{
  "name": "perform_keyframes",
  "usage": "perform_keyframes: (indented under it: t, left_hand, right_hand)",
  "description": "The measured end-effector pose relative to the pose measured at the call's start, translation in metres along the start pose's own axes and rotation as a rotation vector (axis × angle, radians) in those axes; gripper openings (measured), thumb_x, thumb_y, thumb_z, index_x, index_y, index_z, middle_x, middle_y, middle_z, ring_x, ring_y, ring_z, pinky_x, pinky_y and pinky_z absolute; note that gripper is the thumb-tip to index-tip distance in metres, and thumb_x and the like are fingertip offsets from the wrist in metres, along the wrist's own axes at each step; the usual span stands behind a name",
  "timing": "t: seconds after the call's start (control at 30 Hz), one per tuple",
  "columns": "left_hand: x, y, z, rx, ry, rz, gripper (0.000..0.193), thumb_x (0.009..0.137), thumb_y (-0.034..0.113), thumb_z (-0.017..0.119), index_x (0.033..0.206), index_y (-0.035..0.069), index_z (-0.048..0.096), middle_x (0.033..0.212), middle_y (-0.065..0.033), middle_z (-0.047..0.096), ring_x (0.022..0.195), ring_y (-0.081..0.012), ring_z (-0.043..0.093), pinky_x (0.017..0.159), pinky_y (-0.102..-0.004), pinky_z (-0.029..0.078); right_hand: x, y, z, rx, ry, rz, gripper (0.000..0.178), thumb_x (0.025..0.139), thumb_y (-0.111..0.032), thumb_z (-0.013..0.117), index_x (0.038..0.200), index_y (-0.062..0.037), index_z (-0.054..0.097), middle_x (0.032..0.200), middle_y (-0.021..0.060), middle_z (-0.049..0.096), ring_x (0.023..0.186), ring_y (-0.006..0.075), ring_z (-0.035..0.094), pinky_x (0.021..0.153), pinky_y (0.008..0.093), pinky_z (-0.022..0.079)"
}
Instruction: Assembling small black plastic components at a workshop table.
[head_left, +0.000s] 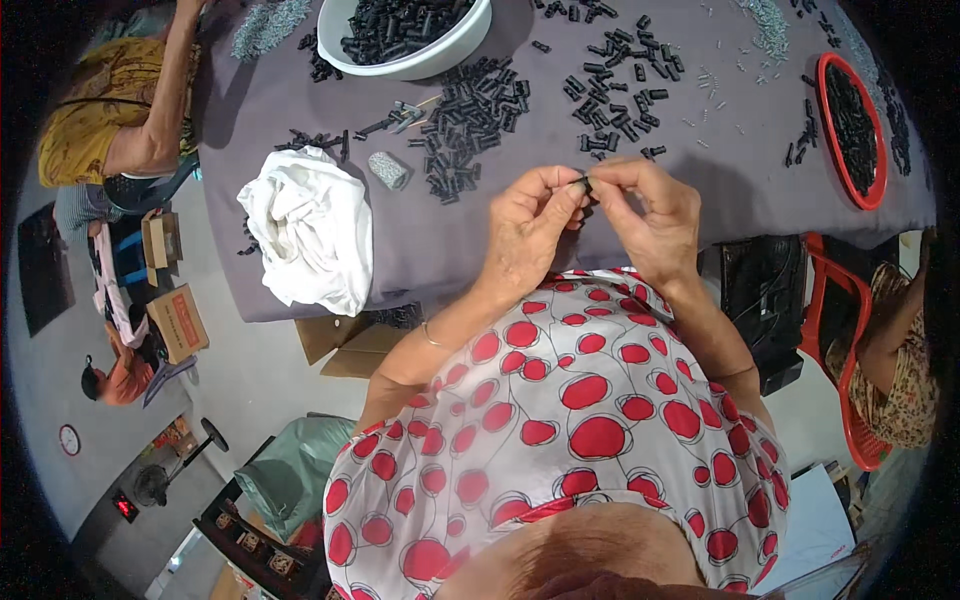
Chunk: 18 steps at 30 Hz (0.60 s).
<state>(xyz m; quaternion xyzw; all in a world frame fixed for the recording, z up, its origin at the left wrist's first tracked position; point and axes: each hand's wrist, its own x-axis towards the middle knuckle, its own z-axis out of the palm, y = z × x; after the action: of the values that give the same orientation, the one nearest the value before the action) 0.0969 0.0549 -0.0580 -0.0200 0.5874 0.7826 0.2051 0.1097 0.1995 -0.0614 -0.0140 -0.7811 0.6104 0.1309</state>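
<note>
My left hand [535, 220] and my right hand [650, 212] meet at the table's near edge, both closed in a pinch. Between the fingertips is a small black plastic part [584, 184], mostly covered by the fingers. Just beyond my hands lies a loose group of short black cylindrical parts [622, 95]. A denser pile of similar black parts [470, 125] is to the left of it. Beside that pile rest a grey speckled lump [388, 170] and a few thin metal and light-coloured pieces [405, 117].
A white cloth [305, 235] is bunched at the table's left corner. A white basin [408, 70] of black parts stands at the far side, and a red-rimmed basket [826, 125] at the right. Small springs [708, 80] are scattered far right. Other people sit at both sides; a red chair [850, 400] is right.
</note>
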Motion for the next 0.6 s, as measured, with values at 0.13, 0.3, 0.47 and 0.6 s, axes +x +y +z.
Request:
perform_keyframes:
  t: [0.13,0.3,0.47,0.6]
  left_hand:
    - [0.004,0.003,-0.004,-0.13,-0.026,-0.126,0.017,0.091,0.013,0.057,0.099,-0.002,0.059,0.086,-0.0041,0.063,0.072,-0.007,0.055,0.066,-0.0205,0.047]
    - [0.016,0.003,-0.008,-0.467,-0.087,-0.299,0.017,0.089,0.01,0.058,0.1,-0.003,0.06,0.09,-0.0092,0.065,0.075,-0.0123,0.061,0.068,-0.0231,0.05]
    - [0.019,0.009,-0.009,-0.541,-0.191,-0.408,0.018,0.088,0.011,0.056,0.1,-0.002,0.061,0.094,-0.0109,0.065,0.089,-0.0214,0.063,0.082,-0.032,0.05]
    - [0.017,0.008,-0.01,-0.575,-0.186,-0.427,0.018,0.088,0.011,0.056,0.1,-0.001,0.062,0.095,-0.0113,0.064,0.09,-0.0225,0.062,0.082,-0.0331,0.05]
  right_hand:
    - [0.002,-0.011,-0.002,-0.141,-0.058,-0.134,0.02,0.075,0.001,0.066,0.093,-0.0036,0.06,0.09,0.0101,0.065,0.073,0.0174,0.064,0.065,0.0277,0.052]
    - [0.002,-0.013,0.001,-0.216,-0.059,-0.247,0.038,0.07,0.002,0.068,0.105,-0.0029,0.055,0.102,0.0122,0.058,0.08,0.0204,0.061,0.066,0.0282,0.052]
    - [0.0,-0.009,-0.001,-0.218,-0.039,-0.266,0.041,0.069,0.003,0.07,0.107,-0.001,0.054,0.104,0.0137,0.057,0.082,0.0226,0.061,0.066,0.0292,0.052]
    - [0.004,-0.005,-0.006,-0.26,-0.062,-0.385,0.041,0.067,0.003,0.071,0.105,-0.0002,0.055,0.102,0.0141,0.058,0.082,0.0247,0.061,0.065,0.0296,0.053]
